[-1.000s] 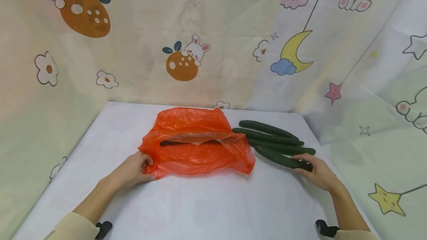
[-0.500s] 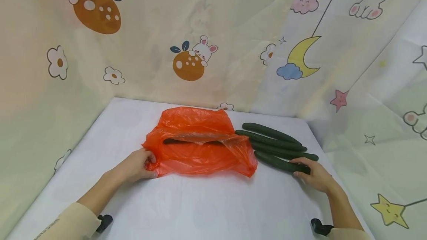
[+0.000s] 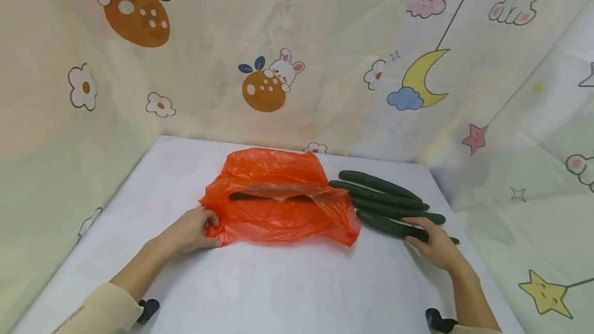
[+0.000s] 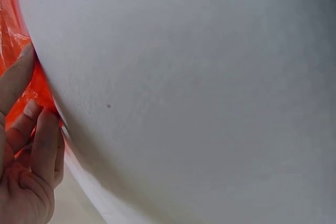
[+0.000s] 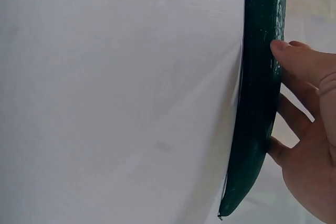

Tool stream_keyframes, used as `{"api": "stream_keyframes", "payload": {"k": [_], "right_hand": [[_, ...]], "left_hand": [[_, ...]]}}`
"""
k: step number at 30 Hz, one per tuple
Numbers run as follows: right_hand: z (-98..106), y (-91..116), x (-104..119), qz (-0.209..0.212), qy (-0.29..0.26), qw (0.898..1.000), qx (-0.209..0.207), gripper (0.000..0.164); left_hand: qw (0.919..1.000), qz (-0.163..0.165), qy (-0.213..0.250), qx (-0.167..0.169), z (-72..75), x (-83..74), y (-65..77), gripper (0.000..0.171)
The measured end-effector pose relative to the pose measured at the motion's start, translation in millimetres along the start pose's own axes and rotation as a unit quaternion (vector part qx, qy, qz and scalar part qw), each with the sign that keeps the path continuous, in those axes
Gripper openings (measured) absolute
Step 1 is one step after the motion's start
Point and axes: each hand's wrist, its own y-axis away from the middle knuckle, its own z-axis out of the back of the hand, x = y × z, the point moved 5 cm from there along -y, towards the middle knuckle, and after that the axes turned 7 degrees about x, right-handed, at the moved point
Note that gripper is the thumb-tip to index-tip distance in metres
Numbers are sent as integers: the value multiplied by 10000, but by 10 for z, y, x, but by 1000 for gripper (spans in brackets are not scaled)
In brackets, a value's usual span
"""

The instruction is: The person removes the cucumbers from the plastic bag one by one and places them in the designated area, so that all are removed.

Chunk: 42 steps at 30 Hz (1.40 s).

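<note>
A red plastic bag (image 3: pixel 278 223) lies on the white table with a slit-like mouth facing up. A dark green cucumber (image 3: pixel 246 196) partly shows through that mouth. My left hand (image 3: pixel 194 228) pinches the bag's near left corner; the left wrist view has the thumb (image 4: pixel 18 74) and fingertips against the red film. On the right, my right hand (image 3: pixel 438 245) holds the nearest loose cucumber (image 3: pixel 382 223) close to its right end, which sticks out past the hand. In the right wrist view the thumb (image 5: pixel 299 59) lies over this cucumber (image 5: pixel 257 82), fingers along its other side.
Several more cucumbers (image 3: pixel 378 184) lie side by side behind the held one, their left ends close to the bag. A cartoon-printed cloth (image 3: pixel 325 66) hangs behind and beside the table (image 3: pixel 287 287). Black straps show at both cuffs.
My right hand has slid left along the nearest cucumber, so its right tip now shows beyond the hand. The left hand stays at the bag's corner. The head view has shifted slightly.
</note>
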Motion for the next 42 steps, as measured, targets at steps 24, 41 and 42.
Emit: {"api": "stream_keyframes", "payload": {"k": [24, 41, 42], "right_hand": [[-121, -149, 686, 1128, -96, 9923, -494, 42], [-112, -290, 1204, 1091, -348, 9929, -331, 51], [-120, -303, 1228, 1112, -408, 9924, -323, 51]], "left_hand": [[9999, -34, 111, 38, -8, 27, 35, 41], [9999, 8, 75, 112, 32, 16, 13, 41], [9999, -20, 67, 110, 31, 13, 10, 41]]}}
